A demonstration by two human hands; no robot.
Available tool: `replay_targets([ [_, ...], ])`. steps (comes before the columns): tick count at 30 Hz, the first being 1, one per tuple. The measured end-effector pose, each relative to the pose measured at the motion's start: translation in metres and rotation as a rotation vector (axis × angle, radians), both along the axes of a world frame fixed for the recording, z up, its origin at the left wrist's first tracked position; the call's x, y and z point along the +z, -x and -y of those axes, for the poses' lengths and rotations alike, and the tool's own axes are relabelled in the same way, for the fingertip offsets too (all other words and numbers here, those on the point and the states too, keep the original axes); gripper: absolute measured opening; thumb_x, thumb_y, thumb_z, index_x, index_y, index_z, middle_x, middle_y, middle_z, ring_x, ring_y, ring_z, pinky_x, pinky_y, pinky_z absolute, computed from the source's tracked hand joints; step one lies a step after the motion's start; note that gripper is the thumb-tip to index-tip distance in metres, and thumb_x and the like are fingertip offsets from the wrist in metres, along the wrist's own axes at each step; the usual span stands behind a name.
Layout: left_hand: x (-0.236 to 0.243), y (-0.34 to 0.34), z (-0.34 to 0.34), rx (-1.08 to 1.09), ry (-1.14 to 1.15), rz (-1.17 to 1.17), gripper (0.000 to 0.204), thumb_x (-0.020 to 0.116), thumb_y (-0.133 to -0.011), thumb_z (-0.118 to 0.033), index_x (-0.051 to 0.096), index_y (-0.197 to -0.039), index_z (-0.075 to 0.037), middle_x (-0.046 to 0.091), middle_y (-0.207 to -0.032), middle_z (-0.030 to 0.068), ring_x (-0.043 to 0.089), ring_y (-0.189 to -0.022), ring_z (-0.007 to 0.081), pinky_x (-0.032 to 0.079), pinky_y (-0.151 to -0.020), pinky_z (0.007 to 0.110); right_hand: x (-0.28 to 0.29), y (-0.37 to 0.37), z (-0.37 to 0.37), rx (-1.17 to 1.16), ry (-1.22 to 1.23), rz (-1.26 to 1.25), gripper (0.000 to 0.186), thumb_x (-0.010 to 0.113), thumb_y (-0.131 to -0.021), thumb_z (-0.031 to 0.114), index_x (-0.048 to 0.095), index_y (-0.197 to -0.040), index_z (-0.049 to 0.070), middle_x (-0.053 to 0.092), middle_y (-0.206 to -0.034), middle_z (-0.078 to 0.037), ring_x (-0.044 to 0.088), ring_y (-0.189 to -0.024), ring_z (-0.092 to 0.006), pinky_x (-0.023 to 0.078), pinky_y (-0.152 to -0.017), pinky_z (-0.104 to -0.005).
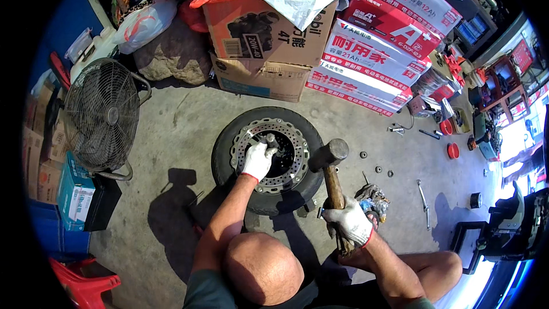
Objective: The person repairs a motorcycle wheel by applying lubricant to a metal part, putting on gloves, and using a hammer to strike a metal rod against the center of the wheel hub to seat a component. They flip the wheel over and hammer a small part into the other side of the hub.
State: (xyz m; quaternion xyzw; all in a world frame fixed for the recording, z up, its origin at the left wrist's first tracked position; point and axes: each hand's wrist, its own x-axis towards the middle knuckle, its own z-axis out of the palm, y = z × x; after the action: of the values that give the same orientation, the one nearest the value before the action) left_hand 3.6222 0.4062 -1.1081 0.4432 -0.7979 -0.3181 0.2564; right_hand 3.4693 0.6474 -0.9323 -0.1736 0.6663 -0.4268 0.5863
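From my remote seat, the biggest thing in play is the wheel, lying flat on the concrete floor, with a perforated metal disc facing up at me from inside the tyre. Next in size is the hammer, poised to the right of the wheel's centre, its head overlapping the tyre's right edge in my view; how high it hangs I can't tell from this one camera. Its wooden handle runs from the head down toward the lower edge, leaning a little right at the bottom, and my right hand, gloved, is wrapped firmly round it. My left hand, gloved too, reaches over the disc with its fingers closed around a short metal piece at the middle of the wheel. That piece seems to stand roughly on end, its top showing above the fingers; whether its foot touches the hub is hidden. I judge this the relation that counts: the piece lies left of the hammer head and slightly farther up the view, left hand on it, right hand well apart. Smallest, three metal rings lie right of the hammer.
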Motion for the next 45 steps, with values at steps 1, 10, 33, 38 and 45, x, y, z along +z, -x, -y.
replay_targets([
  [1, -0.002, 0.003, 0.001, 0.009, -0.010, -0.023, 0.023, 0.068, -0.089, -0.020, 0.065, -0.091, 0.003, 0.067, -0.084, 0.0261, 0.066, -0.082, 0.0430, 0.052, -0.071, 0.048, 0.004, 0.001, 0.004, 0.017, -0.001, -0.018, 0.017, 0.069, -0.080, 0.004, 0.057, -0.091, 0.000, 0.056, -0.068, -0.006, 0.055, -0.046, -0.0168, 0.046, -0.042, -0.0306],
  [10, -0.019, -0.006, 0.006, -0.030, -0.040, -0.059, 0.023, 0.066, -0.088, -0.017, 0.064, -0.105, -0.001, 0.068, -0.089, 0.0239, 0.067, -0.083, 0.0390, 0.053, -0.072, 0.045, 0.129, -0.001, 0.089, 0.222, 0.298, -0.382, 0.037, 0.074, -0.076, 0.014, 0.057, -0.105, -0.003, 0.062, -0.079, -0.008, 0.059, -0.066, -0.0127, 0.051, -0.060, -0.0297],
  [33, -0.013, -0.012, -0.006, -0.043, 0.051, 0.099, 0.018, 0.061, -0.090, -0.017, 0.064, -0.100, -0.002, 0.067, -0.088, 0.0247, 0.065, -0.085, 0.0432, 0.051, -0.075, 0.051, 0.021, -0.008, 0.014, 0.022, 0.006, 0.038, 0.020, 0.069, -0.080, 0.003, 0.056, -0.094, 0.000, 0.057, -0.069, -0.006, 0.055, -0.045, -0.0159, 0.045, -0.040, -0.0296],
  [38, -0.012, -0.009, -0.004, -0.032, 0.047, 0.117, 0.021, 0.059, -0.090, -0.018, 0.067, -0.090, 0.002, 0.066, -0.085, 0.0259, 0.064, -0.084, 0.0436, 0.051, -0.075, 0.051, 0.010, -0.008, 0.011, 0.027, -0.023, 0.048, 0.021, 0.071, -0.081, 0.006, 0.055, -0.093, 0.002, 0.057, -0.069, -0.004, 0.055, -0.047, -0.0132, 0.043, -0.041, -0.0281],
  [45, -0.009, -0.002, -0.006, -0.025, 0.005, -0.085, 0.023, 0.066, -0.088, -0.021, 0.066, -0.099, -0.001, 0.066, -0.084, 0.0254, 0.065, -0.083, 0.0432, 0.051, -0.072, 0.049, 0.071, -0.003, 0.050, 0.191, 0.125, -0.199, 0.029, 0.072, -0.079, 0.009, 0.055, -0.101, 0.000, 0.059, -0.071, -0.004, 0.056, -0.051, -0.0112, 0.046, -0.045, -0.0275],
])
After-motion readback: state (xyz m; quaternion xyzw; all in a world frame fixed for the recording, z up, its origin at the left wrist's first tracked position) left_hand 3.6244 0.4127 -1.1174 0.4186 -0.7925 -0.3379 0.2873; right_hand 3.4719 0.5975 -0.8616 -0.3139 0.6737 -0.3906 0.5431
